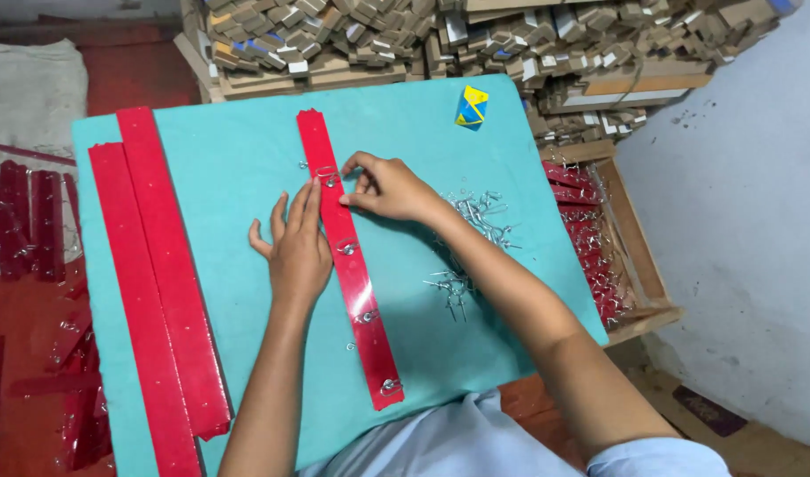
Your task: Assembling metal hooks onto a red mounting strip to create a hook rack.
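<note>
A long glossy red strip [359, 296] lies along the middle of a teal board [237, 159], with small metal hooks set in it at intervals. My left hand [296, 247] rests flat beside the strip, its fingertips pressing the strip's left edge near the upper part. My right hand [385, 187] pinches a small metal hook [328, 175] at the strip, fingers curled around it. A scatter of loose metal hooks [475, 238] lies just right of my right forearm.
Two more long red strips [158, 291] lie at the board's left side. A wooden tray [639, 256] holding finished red strips sits to the right. Stacked cardboard pieces [475, 35] fill the back. A small yellow-and-blue packet [472, 106] lies at the far edge. More red strips [25, 221] lie on the floor at left.
</note>
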